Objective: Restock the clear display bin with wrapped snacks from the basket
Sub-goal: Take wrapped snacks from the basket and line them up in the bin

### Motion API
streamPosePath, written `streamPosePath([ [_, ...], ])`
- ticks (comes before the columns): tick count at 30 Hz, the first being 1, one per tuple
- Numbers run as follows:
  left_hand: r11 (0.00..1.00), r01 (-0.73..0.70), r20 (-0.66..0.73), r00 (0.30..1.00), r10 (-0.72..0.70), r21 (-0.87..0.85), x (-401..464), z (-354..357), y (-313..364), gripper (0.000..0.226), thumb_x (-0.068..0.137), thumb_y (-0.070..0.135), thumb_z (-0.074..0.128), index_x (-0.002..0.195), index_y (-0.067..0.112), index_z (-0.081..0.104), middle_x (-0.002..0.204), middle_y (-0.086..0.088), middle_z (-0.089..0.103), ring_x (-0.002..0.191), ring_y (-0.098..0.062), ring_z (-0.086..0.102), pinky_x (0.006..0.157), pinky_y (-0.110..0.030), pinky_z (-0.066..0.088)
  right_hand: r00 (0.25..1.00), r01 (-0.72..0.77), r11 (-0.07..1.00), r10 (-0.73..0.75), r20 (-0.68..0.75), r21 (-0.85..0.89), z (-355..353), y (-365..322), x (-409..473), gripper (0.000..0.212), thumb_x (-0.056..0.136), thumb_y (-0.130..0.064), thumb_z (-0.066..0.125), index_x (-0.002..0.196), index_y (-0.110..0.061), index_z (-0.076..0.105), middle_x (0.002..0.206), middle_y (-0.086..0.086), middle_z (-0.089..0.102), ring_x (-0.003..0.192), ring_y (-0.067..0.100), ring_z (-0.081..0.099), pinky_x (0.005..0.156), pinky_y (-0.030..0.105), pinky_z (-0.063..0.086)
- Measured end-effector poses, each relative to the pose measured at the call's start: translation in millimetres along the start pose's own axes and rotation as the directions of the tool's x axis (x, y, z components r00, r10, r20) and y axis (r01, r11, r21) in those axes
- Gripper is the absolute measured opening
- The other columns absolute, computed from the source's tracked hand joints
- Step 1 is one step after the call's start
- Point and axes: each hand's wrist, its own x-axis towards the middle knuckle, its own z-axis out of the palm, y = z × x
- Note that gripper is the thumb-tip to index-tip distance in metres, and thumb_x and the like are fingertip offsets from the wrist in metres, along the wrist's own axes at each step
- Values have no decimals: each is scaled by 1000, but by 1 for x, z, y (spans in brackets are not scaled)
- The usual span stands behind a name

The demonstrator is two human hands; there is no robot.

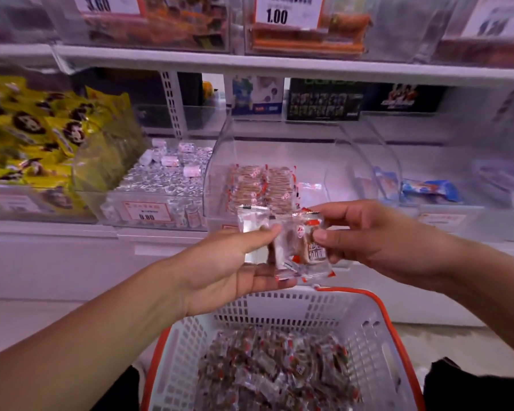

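Note:
My left hand (220, 268) holds a small stack of wrapped snacks (282, 247), clear wrappers with red corners and brown pieces inside. My right hand (368, 232) pinches the front packet of that stack between thumb and fingers. Both hands hover just in front of the clear display bin (217, 173), whose curved lid stands open. Two neat rows of the same snacks (264, 188) lie inside it, with bare space to their right. Below my hands sits the white basket (368, 336) with an orange rim, holding a loose heap of the same packets (279, 372).
Left of the bin is a clear bin of silver-wrapped candies (163, 176), then yellow packets (36, 134). Blue-wrapped items (431, 189) lie in the bin to the right. A white shelf (279, 65) with more bins and price tags runs above.

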Motion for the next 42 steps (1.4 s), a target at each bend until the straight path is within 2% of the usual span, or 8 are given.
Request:
streamPosePath([
  [4,998,25,92,995,-31,63,-2,2,3,43,84,29,69,121,7,69,120,-16,70,95,-23,71,78,-33,61,988,67,998,-64,-140,18,6,3,2,32,86,1,66,113,-16,69,103,24,68,77,15,64,67,19,54],
  [11,980,19,90,995,-38,198,1,7,5,32,73,25,76,102,12,77,107,-13,75,98,-26,73,63,-25,61,980,128,971,-92,-175,204,19,6,6,19,84,-1,67,103,-5,65,89,17,70,70,22,62,69,25,56],
  [21,864,-43,87,996,-2,502,0,12,13,35,60,11,91,91,17,75,88,-5,73,83,-14,72,64,-23,57,963,146,978,-175,-204,-151,23,6,4,31,75,-1,80,100,-16,68,96,1,74,87,22,71,80,30,60],
  [25,802,-69,74,997,31,594,2,12,14,35,60,6,90,90,14,74,85,-7,74,76,-15,70,62,-25,57,940,243,953,-277,-198,-179,21,3,5,55,72,1,82,118,-23,63,108,-7,72,91,21,70,80,34,61],
  [31,601,-34,6,999,49,798,1,7,17,35,59,1,93,87,0,72,82,-11,77,72,-21,74,63,-31,60,905,364,795,-426,-20,-486,24,-1,6,70,78,-3,80,137,-31,54,122,-15,65,97,15,63,73,27,56],
  [36,499,-86,5,987,161,862,1,15,40,60,51,4,96,102,10,65,75,-4,73,66,-21,72,59,-33,60,870,424,526,-463,169,-737,12,-28,13,45,73,-14,83,115,-20,68,98,-8,67,84,14,59,73,25,48],
  [39,467,-128,-6,961,276,875,7,18,63,66,48,6,97,104,15,65,83,1,77,73,-12,74,68,-26,60,874,402,487,-457,165,-775,1,-49,27,39,71,-19,84,107,-19,70,90,-4,65,78,16,57,69,32,48],
  [42,489,-182,-1,937,351,853,21,17,84,61,49,0,95,100,16,65,81,5,77,72,-8,73,66,-17,56,858,382,459,-498,123,-802,-13,-62,43,33,72,-29,80,103,-24,70,87,-9,65,73,13,57,63,25,47],
])
